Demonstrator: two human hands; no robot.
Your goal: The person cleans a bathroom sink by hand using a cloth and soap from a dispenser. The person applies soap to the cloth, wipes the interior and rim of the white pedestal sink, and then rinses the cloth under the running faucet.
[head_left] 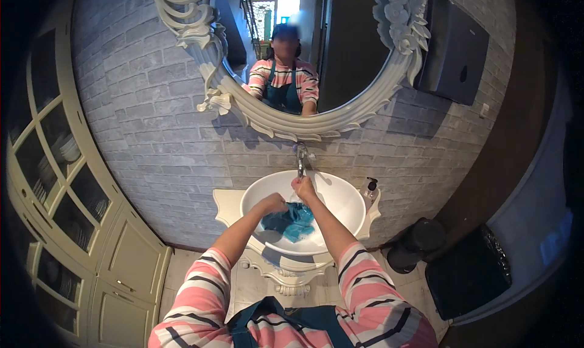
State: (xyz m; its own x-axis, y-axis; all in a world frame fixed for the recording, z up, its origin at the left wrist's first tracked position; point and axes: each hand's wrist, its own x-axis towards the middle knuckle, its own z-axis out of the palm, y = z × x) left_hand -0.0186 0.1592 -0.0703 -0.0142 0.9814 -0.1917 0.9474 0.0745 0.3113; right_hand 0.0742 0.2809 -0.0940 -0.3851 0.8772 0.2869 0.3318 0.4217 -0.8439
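Both forearms reach forward and converge over the white basin [348, 205]. The left hand [274, 203] turns inward, fingers curled at the upper edge of the teal cloth [295, 223], which lies crumpled in the basin. The right hand [305, 189] sits farther forward, fingers bent just below the faucet [300, 156]. I cannot tell whether either hand grips anything.

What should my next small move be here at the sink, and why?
Probably lower your right hand to the teal cloth: that hand is up by the faucet, while your left hand is at the cloth, which lies bunched in the white basin.
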